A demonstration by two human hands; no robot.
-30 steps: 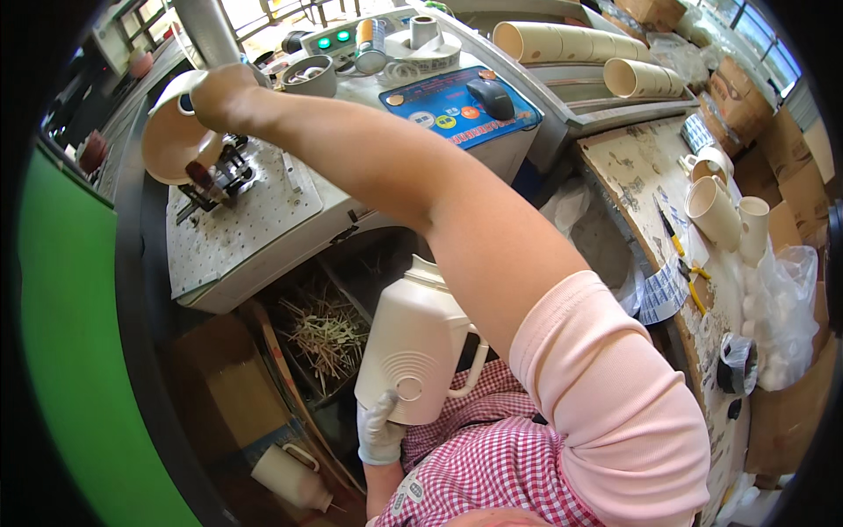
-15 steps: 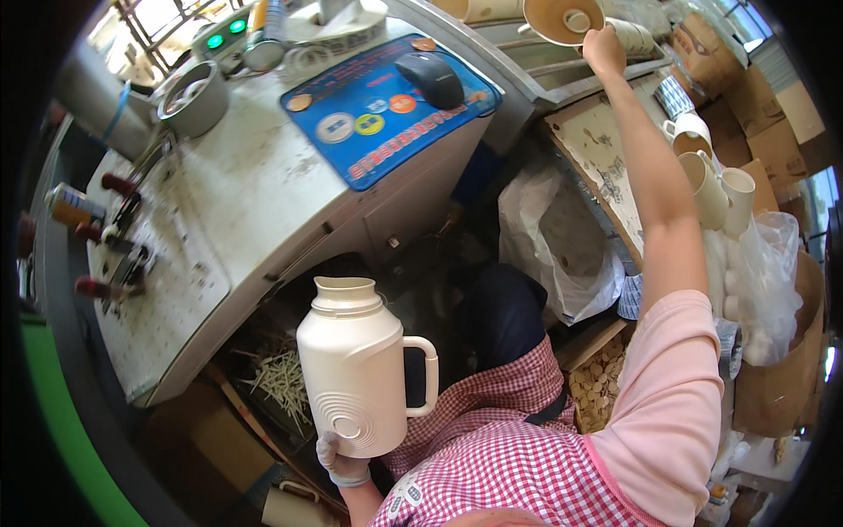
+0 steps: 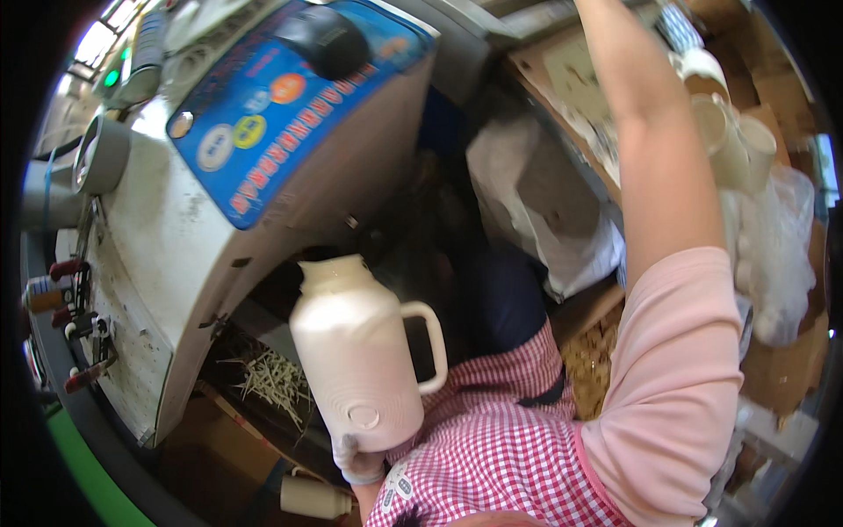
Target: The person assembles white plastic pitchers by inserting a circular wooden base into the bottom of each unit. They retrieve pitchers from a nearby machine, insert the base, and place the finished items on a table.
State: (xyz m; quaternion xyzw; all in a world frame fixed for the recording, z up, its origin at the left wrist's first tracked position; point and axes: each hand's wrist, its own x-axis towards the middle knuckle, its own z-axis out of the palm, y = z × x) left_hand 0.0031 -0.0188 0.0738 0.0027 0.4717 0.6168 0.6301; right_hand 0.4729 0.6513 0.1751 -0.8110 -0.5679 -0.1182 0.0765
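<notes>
A cream plastic jug body (image 3: 356, 351) with a side handle and an open, flared neck stands tilted in front of my apron. Beneath its base, my left hand (image 3: 358, 461), in a pale glove, grips the lower edge with closed fingers. My right arm (image 3: 659, 140) stretches up past the top edge of the picture, so that hand and anything it holds are out of sight. Several similar cream jug bodies (image 3: 746, 154) stand beyond my right arm.
On the left is a white worktop (image 3: 167, 211) with a blue mouse pad (image 3: 272, 145), black mouse (image 3: 329, 42), grey round container (image 3: 104, 158) and red-handled clamps (image 3: 88, 373). Thin offcut strips (image 3: 274, 382) lie below. A white sack (image 3: 527, 193) hangs near the middle.
The view has shifted and blurred. My right hand, earlier at a cream jug body by the top edge, has left the picture. My left hand keeps its hold on the jug.
</notes>
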